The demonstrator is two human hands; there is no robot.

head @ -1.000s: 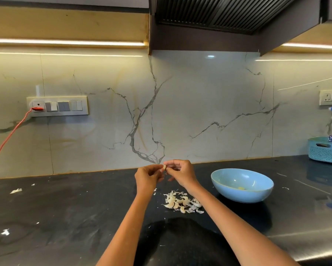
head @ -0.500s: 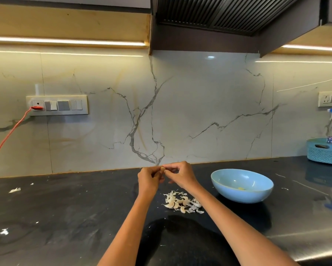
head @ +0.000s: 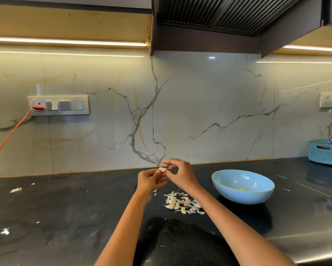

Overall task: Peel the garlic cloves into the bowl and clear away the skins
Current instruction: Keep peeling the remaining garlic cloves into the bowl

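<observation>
Both forearms reaching up to frame centre; left hand (head: pixel 150 180) and right hand (head: pixel 178 172) meeting there, fingers curled, fingertips pinching together.

A pale garlic clove (head: pixel 162 169) is held above the dark counter, pinched between the fingertips of both hands. Below it, a loose pile of cloves and papery white skins (head: pixel 182 204) lies on the counter. Just right of the pile sits a light-blue bowl (head: pixel 243 186) (1 small yellowish piece inside).
</observation>
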